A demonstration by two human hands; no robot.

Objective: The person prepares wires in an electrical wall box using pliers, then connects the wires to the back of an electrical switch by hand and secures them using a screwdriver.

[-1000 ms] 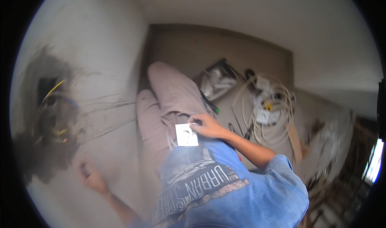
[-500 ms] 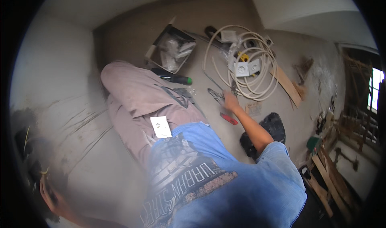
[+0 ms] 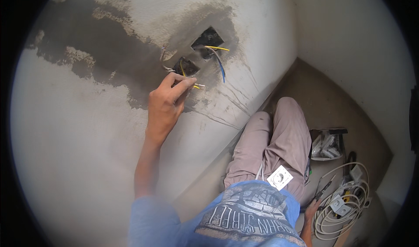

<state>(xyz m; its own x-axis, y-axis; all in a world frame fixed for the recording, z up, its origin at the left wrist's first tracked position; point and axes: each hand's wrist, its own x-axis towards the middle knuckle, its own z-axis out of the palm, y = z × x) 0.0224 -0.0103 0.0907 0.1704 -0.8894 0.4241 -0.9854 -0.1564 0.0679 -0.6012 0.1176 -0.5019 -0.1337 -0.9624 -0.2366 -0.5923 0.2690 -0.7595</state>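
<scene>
My left hand point(image 3: 165, 103) is at the wall, thumb and forefinger pinched on thin electrical wires point(image 3: 199, 86) that come from the lower wall box point(image 3: 187, 66). One of their ends is yellow, another pale. Above it, a second square wall box point(image 3: 208, 38) has yellow and blue wires point(image 3: 221, 64) hanging out. Low at the right, my right hand point(image 3: 311, 208) is closed around dark-handled pliers point(image 3: 322, 191), close to the floor. A white socket outlet point(image 3: 279, 177) rests on my lap.
A coil of pale cable point(image 3: 325, 225) lies on the floor at the right, with white socket outlets point(image 3: 339, 205) on it. Beyond my knees stands an open box point(image 3: 326, 146) of plastic-wrapped parts. Dark, rough plaster point(image 3: 118, 33) surrounds the wall boxes.
The view has swung left to the wall. My left hand has come up to the wires and pinches them. My right hand, earlier at the pliers on the floor, now has them in its grip.
</scene>
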